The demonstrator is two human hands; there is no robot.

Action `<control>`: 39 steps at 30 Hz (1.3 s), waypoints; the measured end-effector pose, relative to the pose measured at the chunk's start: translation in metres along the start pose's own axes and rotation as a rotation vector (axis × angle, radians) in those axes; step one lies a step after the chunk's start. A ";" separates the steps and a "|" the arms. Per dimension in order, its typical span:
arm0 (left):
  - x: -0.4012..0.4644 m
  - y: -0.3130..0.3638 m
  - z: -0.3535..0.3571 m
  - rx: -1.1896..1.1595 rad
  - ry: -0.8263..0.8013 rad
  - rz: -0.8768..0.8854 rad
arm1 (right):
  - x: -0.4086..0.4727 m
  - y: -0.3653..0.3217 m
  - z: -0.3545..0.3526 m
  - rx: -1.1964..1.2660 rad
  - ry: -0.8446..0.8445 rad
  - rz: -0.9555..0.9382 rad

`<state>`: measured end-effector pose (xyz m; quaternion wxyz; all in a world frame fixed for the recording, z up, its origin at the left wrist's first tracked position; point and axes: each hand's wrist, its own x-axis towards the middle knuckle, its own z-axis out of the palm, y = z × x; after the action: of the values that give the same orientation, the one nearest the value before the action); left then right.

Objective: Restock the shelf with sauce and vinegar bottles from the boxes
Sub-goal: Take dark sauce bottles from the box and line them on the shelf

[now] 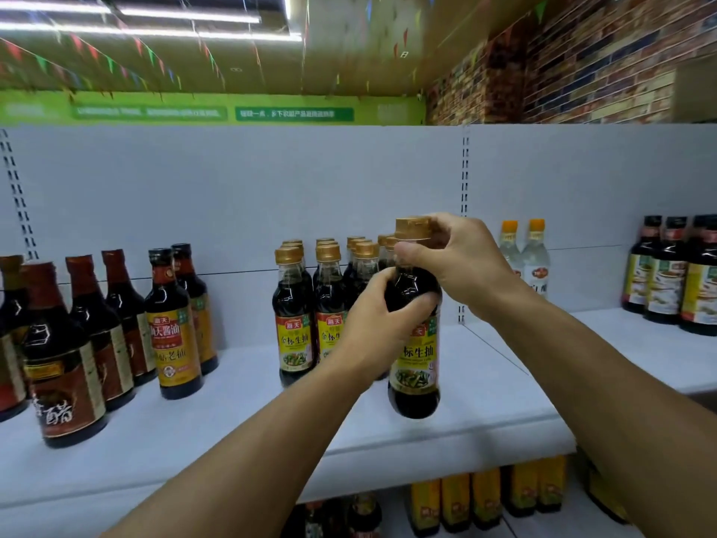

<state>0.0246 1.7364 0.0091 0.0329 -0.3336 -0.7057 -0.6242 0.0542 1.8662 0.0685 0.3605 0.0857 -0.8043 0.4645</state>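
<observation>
A dark soy sauce bottle [414, 366] with a gold cap and yellow label is upright just above the white shelf [485, 405]. My left hand [378, 316] grips its shoulder from the left. My right hand [452, 258] grips its neck just under the cap. Directly behind it stand several matching gold-capped bottles [295, 312] in rows. The boxes are out of view.
Brown-capped vinegar bottles [66, 355] and dark soy bottles [176, 324] stand at the left. Two clear orange-capped bottles [535, 258] are behind my right hand, and dark bottles [675, 273] stand on the shelf at far right. Yellow packs [489, 502] fill the shelf below.
</observation>
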 end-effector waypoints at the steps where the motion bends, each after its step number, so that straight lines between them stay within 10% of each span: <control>1: 0.001 -0.008 0.001 0.023 -0.002 -0.011 | 0.006 0.007 -0.001 0.017 0.001 0.009; 39: 0.018 -0.121 0.050 0.552 -0.170 -0.239 | 0.100 0.133 0.022 0.034 -0.160 0.145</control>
<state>-0.0328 1.7901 -0.0971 -0.0107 -0.2777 -0.8831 -0.3780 -0.0924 1.9421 0.0363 0.2589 0.0700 -0.8265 0.4949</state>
